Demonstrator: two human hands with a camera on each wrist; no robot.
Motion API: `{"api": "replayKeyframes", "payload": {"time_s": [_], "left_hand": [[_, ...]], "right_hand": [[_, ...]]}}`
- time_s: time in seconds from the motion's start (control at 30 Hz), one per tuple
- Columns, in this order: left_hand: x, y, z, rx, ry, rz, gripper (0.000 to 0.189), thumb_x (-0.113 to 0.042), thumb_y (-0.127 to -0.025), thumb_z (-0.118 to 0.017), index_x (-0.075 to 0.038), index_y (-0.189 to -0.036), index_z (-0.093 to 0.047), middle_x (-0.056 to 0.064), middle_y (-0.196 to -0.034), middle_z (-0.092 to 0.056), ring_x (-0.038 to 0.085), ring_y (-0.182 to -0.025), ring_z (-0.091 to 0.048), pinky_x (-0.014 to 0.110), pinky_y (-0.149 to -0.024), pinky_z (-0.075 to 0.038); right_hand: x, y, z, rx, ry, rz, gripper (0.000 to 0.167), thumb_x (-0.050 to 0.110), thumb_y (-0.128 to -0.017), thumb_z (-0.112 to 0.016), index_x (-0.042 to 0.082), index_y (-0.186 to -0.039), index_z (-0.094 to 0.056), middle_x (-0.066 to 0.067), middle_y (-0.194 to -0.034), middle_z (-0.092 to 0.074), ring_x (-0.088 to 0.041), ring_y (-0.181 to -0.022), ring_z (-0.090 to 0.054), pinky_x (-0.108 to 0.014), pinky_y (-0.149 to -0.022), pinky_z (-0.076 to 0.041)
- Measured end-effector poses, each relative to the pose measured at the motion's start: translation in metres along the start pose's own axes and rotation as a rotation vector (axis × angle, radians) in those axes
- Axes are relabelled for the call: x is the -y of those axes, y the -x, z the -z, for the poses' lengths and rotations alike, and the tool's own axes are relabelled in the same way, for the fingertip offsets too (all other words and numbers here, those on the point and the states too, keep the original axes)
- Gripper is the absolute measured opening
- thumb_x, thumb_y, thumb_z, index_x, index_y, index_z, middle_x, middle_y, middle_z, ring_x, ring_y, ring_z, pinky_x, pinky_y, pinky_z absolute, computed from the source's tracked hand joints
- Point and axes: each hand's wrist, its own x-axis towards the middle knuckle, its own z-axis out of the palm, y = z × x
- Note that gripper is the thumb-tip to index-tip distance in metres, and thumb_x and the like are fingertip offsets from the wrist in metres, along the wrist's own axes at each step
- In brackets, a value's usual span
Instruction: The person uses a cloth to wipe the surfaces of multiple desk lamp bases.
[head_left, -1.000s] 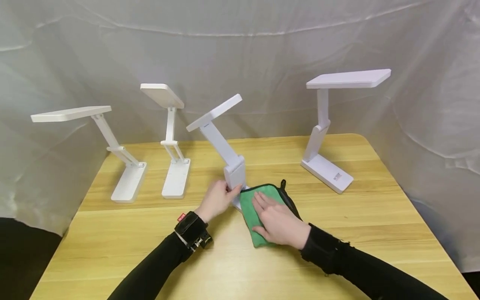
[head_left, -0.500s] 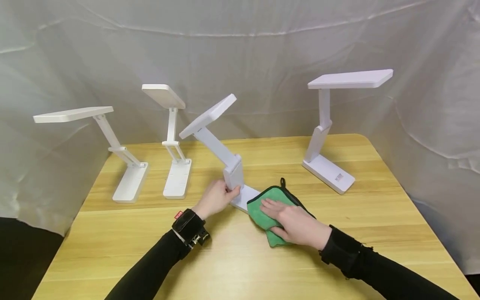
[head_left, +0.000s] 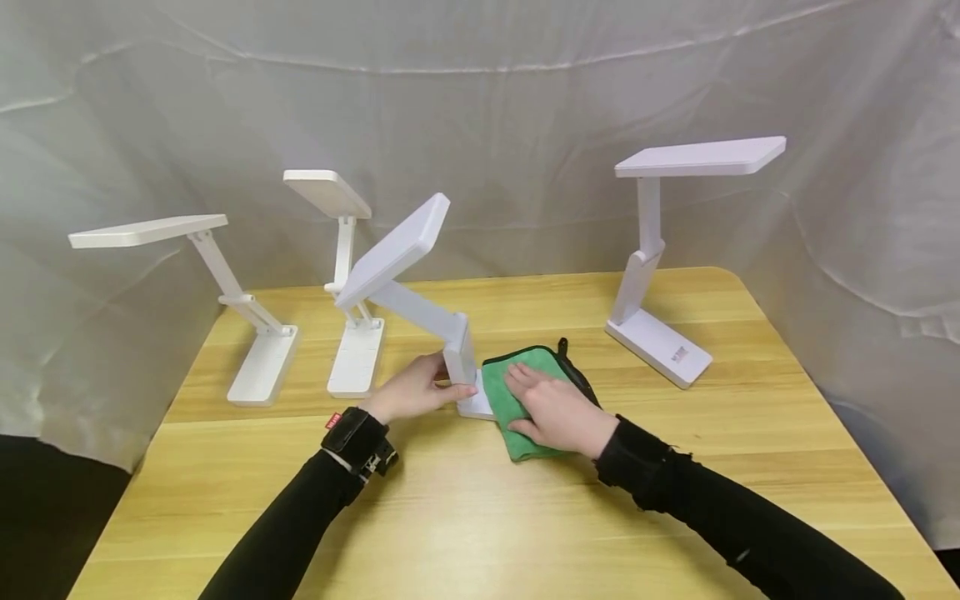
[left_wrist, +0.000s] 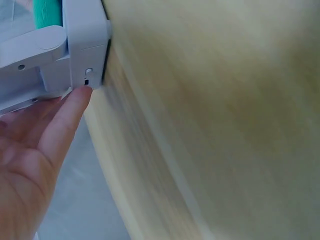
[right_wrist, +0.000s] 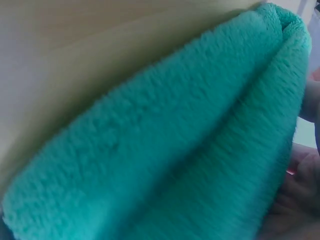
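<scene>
In the head view, a white folding desk lamp (head_left: 459,357) stands mid-table with its panel tilted toward the left. My left hand (head_left: 408,388) holds it low down, thumb on the near side at the base; the other fingers are partly hidden behind its lower arm. Up close in the left wrist view, a fingertip of the left hand (left_wrist: 42,150) touches the rear end of the lamp base (left_wrist: 85,55). My right hand (head_left: 561,410) lies with extended fingers on a green, black-edged cloth (head_left: 498,390), pressing it over the lamp's base. Plush folds of this cloth (right_wrist: 165,120) fill the right wrist view.
Two more white lamps stand on the left, one at the far left (head_left: 264,367) and one behind the left hand (head_left: 355,360). Another lamp (head_left: 660,346) stands at the right. Grey fabric (head_left: 495,125) hangs behind the wooden table (head_left: 480,533).
The held lamp has turned, its panel swinging left and nearer. My left hand has shifted slightly left. My right hand slid the cloth right along the base, then back left.
</scene>
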Motion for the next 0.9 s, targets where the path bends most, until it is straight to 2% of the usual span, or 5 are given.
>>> {"api": "replayKeyframes", "payload": {"time_s": [0.13,0.4,0.53,0.73,0.9], "left_hand": [[0.001,-0.002,-0.001,-0.008,-0.006,0.012,0.068,-0.030,-0.096,-0.069,0.001,-0.149,-0.039,0.023,-0.139,-0.059,0.037,-0.124,-0.063,0.042,-0.101,-0.056],[0.001,-0.001,-0.002,-0.022,-0.059,0.028,0.063,-0.033,-0.094,-0.071,0.001,-0.142,-0.048,0.021,-0.130,-0.066,0.033,-0.117,-0.068,0.042,-0.100,-0.057],[0.003,0.000,-0.003,-0.017,-0.062,0.014,0.066,-0.033,-0.095,-0.070,0.002,-0.145,-0.044,0.023,-0.132,-0.065,0.035,-0.119,-0.067,0.042,-0.102,-0.056],[0.004,-0.002,-0.008,-0.008,-0.046,-0.001,0.072,-0.033,-0.097,-0.068,0.001,-0.151,-0.036,0.024,-0.139,-0.060,0.035,-0.124,-0.064,0.043,-0.103,-0.055],[0.004,-0.001,-0.006,-0.017,-0.059,-0.001,0.072,-0.036,-0.096,-0.068,0.002,-0.150,-0.039,0.024,-0.137,-0.062,0.035,-0.123,-0.065,0.043,-0.103,-0.055]], "right_hand": [[0.000,-0.001,-0.003,-0.021,0.003,0.034,0.068,0.035,-0.094,-0.070,-0.006,-0.144,-0.049,-0.026,-0.151,-0.048,-0.038,-0.143,-0.046,-0.048,-0.116,-0.043],[-0.019,0.037,-0.003,-0.074,-0.016,0.010,0.062,0.027,-0.091,-0.076,-0.001,-0.142,-0.055,-0.022,-0.148,-0.053,-0.034,-0.139,-0.052,-0.047,-0.105,-0.052],[-0.011,0.022,-0.003,-0.091,0.021,-0.016,0.066,0.037,-0.091,-0.075,-0.004,-0.139,-0.056,-0.025,-0.145,-0.056,-0.036,-0.135,-0.055,-0.048,-0.099,-0.056],[0.012,-0.015,-0.008,-0.090,0.063,-0.019,0.070,0.045,-0.091,-0.073,-0.006,-0.137,-0.057,-0.024,-0.143,-0.058,-0.037,-0.134,-0.056,-0.047,-0.103,-0.054],[0.010,-0.003,-0.010,-0.102,0.032,-0.003,0.064,0.035,-0.092,-0.073,-0.005,-0.139,-0.056,-0.024,-0.146,-0.055,-0.036,-0.137,-0.053,-0.047,-0.105,-0.052]]}}
